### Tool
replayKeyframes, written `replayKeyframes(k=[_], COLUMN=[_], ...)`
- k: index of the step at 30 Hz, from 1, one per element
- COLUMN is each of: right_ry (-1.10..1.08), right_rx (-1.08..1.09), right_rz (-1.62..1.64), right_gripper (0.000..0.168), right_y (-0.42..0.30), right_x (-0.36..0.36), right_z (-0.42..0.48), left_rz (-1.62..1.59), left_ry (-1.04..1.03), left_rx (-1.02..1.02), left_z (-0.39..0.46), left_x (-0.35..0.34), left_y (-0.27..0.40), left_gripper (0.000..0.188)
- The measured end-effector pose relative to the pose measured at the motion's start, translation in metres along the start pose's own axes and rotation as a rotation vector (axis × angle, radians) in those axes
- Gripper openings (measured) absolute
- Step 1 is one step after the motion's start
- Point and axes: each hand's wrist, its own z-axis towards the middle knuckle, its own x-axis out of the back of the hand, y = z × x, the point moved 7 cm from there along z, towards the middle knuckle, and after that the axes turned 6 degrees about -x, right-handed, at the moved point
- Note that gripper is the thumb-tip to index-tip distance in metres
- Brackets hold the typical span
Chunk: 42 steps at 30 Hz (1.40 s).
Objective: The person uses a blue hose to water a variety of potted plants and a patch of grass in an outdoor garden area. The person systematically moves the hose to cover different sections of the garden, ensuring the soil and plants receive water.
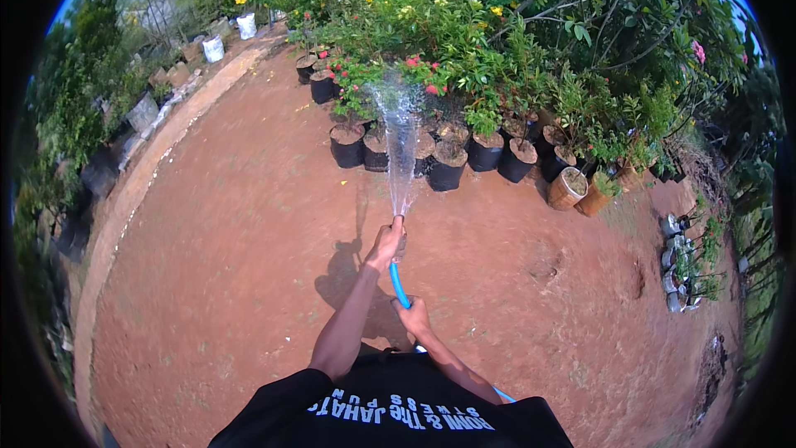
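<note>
My left hand (390, 241) grips the blue garden hose (399, 286) close to its outlet, with the thumb at the mouth. Farther back along the same hose, my right hand (414, 316) is closed around it. A fanned spray of water (401, 137) leaves the outlet and reaches shrubs with red flowers (423, 71). Below those leaves stand several black polybags of soil (448, 165), partly veiled by the water. Behind my right forearm the hose drops out of sight, and a short piece shows again beside the sleeve.
Bare reddish earth (217, 249) surrounds me. A pale curb (155, 155) curves along the left, with potted plants (143, 113) beyond. Two tan pots (567, 189) stand at the row's right end. Small plants in white bags (675, 261) sit farther right. Leafy branches (622, 25) overhang the upper right.
</note>
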Motion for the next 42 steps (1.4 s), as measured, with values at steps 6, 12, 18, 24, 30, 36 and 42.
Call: replayKeyframes(k=[6,12,18,24,30,36,42], right_ry=[0.061,0.139,0.118,0.074,0.018,0.159,0.185], right_rx=[0.058,0.096,0.119,0.046,-0.144,-0.022,-0.178], right_rz=[0.025,0.026,0.059,0.070,-0.113,0.088,-0.011], right_gripper=[0.035,0.035,0.038,0.034,0.029,0.029,0.032], right_y=[-0.044,-0.086,-0.119,-0.110,-0.094,-0.171,-0.181], right_x=[-0.103,-0.192,-0.250,-0.306,-0.365,-0.369,-0.382], right_z=[-0.003,0.000,0.036,0.088,0.165,0.218,0.238], left_rz=[0.061,0.007,0.035,0.094,0.141,0.012,0.081], left_ry=[-0.001,0.039,0.003,0.077,0.132,-0.087,-0.138], left_rx=[-0.046,0.031,-0.036,0.020,0.036,0.107,0.161], left_z=[-0.033,-0.052,-0.029,0.027,0.123,0.163,0.190], left_x=[0.078,0.172,0.219,0.286,0.380,0.358,0.370], left_y=[0.073,0.116,0.166,0.147,0.129,0.213,0.219], left_gripper=[0.047,0.046,0.046,0.049,0.047,0.045,0.047])
